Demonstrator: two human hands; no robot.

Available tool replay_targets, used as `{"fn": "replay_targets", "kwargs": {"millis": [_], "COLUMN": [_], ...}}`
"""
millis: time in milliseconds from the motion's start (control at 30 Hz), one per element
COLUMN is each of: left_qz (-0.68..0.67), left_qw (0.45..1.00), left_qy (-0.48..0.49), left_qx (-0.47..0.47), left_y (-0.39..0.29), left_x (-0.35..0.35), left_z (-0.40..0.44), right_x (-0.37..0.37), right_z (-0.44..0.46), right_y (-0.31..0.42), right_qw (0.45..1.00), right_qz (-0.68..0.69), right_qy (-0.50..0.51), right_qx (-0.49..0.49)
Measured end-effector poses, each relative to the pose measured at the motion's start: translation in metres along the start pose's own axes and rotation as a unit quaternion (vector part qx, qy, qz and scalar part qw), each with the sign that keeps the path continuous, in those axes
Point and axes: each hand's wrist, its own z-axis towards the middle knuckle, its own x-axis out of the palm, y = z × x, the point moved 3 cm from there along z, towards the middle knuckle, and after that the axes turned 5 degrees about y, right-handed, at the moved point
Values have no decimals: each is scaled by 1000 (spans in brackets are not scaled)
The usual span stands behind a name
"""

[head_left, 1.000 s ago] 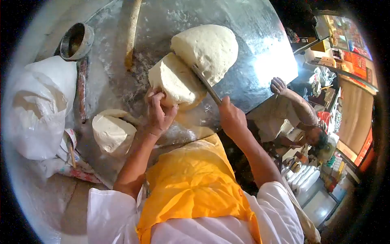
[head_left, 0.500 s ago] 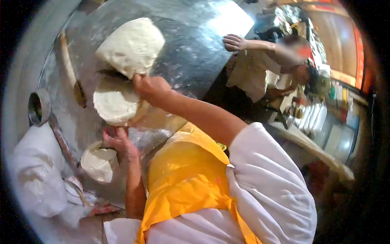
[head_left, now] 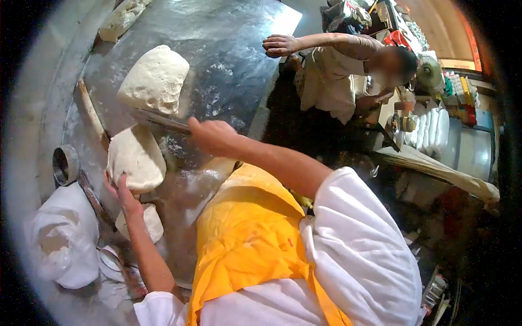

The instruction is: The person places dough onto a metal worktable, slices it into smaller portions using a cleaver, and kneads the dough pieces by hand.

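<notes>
My right hand [head_left: 212,136] is closed around the handle of a knife [head_left: 163,120]. Its long blade points left, just below a large block of pale dough [head_left: 155,79]. Below the blade is a second piece of dough [head_left: 136,157], apart from the block. My left hand [head_left: 126,196] grips that piece at its lower left edge, with the thumb on top and the other fingers partly hidden at its side. A smaller dough piece [head_left: 142,223] lies behind my left wrist, partly covered by it.
A rolling pin [head_left: 92,114] lies along the left of the floured metal table [head_left: 217,60]. Near it are a round metal ring [head_left: 66,165] and a white plastic bag [head_left: 65,233]. More dough [head_left: 124,20] sits at the far edge. Across the table, a co-worker's hand [head_left: 280,45] rests on the corner.
My left hand has moved up from beside the small piece onto the middle dough piece, which is now turned and further from the large block. The knife blade now shows between them.
</notes>
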Motion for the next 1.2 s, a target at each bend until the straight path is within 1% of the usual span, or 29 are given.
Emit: {"fn": "replay_targets", "kwargs": {"millis": [33,67,100,133,167,200,233,267,333,367,400,467,500,567,700,800,867,967,1067,1100,1167,1200], "left_qz": [0,194,285,374,295,211,234,232,181,217,216,275,274,325,321,339,330,357,345,345,375,375], "left_qw": [1000,975,945,903,949,977,972,973,983,975,976,954,954,936,938,930,934,921,923,923,902,902], "left_qy": [2,-30,-40,-61,-32,-5,-2,-2,19,3,4,19,15,23,13,-3,22,36,22,23,27,27], "left_qx": [1,103,153,202,108,14,4,9,15,37,39,120,120,134,128,146,139,149,172,172,211,210], "left_y": [25,60,67,64,70,61,29,29,42,58,68,74,74,72,67,78,82,70,70,74,78,87], "left_x": [-31,-74,-81,-79,-82,-75,-49,-45,-40,-47,-50,-56,-59,-59,-53,-63,-66,-49,-40,-41,-43,-49], "left_z": [13,42,47,47,47,37,14,11,8,16,23,26,24,24,18,28,32,17,14,17,22,30], "right_x": [10,21,32,39,47,52,53,53,54,52,53,59,59,58,50,38,36,37,58,59,61,62], "right_z": [-12,-22,-30,-38,-42,-45,-45,-46,-44,-43,-42,-41,-41,-44,-45,-57,-68,-75,-69,-67,-63,-62], "right_y": [-14,-27,-42,-51,-56,-57,-55,-51,-38,-31,-31,-27,-24,-20,-16,-14,-15,-25,-44,-43,-38,-39], "right_qw": [1000,1000,1000,999,999,999,999,999,998,997,997,995,995,994,995,998,999,999,998,998,996,996], "right_qz": [6,6,-1,-8,-9,-9,-11,-13,-51,-55,-56,-90,-92,-96,-92,-60,-20,-39,-57,-57,-74,-73], "right_qy": [2,0,-9,-17,-16,-18,-24,-28,-18,-17,-19,-43,-43,-52,-30,-4,-18,-16,-28,-28,-55,-54], "right_qx": [8,8,25,43,41,43,46,44,38,44,44,-1,-5,-10,0,19,22,22,20,20,17,17]}}
